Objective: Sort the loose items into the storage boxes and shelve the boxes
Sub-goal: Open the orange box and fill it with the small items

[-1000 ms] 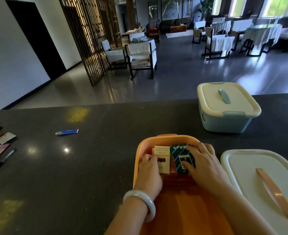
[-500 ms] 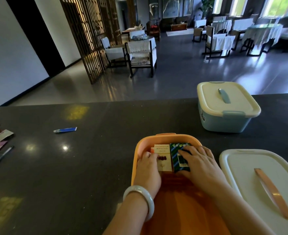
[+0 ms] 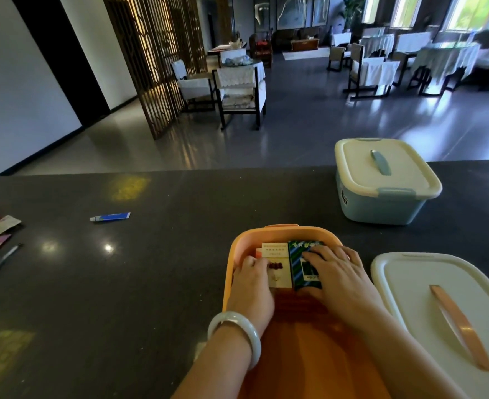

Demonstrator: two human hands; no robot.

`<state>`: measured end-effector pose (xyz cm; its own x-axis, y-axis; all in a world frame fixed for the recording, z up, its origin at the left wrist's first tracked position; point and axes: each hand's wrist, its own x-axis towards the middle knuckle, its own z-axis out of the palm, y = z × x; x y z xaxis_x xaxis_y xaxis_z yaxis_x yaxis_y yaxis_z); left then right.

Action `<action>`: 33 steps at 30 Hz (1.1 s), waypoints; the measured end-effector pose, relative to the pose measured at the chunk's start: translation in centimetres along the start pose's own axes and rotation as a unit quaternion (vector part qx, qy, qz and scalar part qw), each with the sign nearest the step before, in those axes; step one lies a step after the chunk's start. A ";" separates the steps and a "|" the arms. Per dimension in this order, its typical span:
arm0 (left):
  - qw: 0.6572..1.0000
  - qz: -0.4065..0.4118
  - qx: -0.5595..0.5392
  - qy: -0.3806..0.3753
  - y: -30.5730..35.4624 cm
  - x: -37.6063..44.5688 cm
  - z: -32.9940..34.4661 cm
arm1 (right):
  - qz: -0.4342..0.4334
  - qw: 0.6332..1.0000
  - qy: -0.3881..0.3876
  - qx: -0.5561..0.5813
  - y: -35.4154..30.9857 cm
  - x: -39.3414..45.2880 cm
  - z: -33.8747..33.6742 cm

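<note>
Orange storage box (image 3: 283, 236) is sitting uncovered before me; both my hands are still inside it. My left hand (image 3: 252, 286) keeps pressing the cream packet (image 3: 275, 254), fingers loosely curled. My right hand (image 3: 338, 275), fingers spread, has flattened further onto the green packet (image 3: 302, 256) beside it.

Dark speckled desk (image 3: 157, 283) in front of me. On it: an open orange storage box (image 3: 231, 254), its white lid (image 3: 410, 283) just right of it, a closed blue box (image 3: 381, 205) farther back, a blue tube (image 3: 110, 217), and a pen (image 3: 0, 263) and packets (image 3: 3, 224) at the left edge.
</note>
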<state>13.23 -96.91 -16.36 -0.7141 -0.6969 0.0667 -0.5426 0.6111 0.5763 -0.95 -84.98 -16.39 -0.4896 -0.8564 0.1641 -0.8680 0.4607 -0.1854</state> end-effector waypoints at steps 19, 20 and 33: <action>0.994 0.094 0.019 0.061 -0.7 -1.6 -2.4 | 0.016 0.998 0.007 0.056 -0.9 0.8 -1.1; 0.992 0.101 0.020 0.072 -1.0 -1.7 -3.0 | 0.006 0.998 0.006 0.054 -1.3 1.2 -1.4; 0.982 -0.046 0.183 0.013 -10.3 -1.0 -12.5 | -0.199 0.977 -0.073 -0.033 -15.0 10.2 -1.8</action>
<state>25.05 -107.20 -12.13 -0.6455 -0.7621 0.0508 -0.7305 0.6354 0.2504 6.97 -100.18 -10.20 -0.0986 -0.9926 0.0705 -0.9930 0.0935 -0.0720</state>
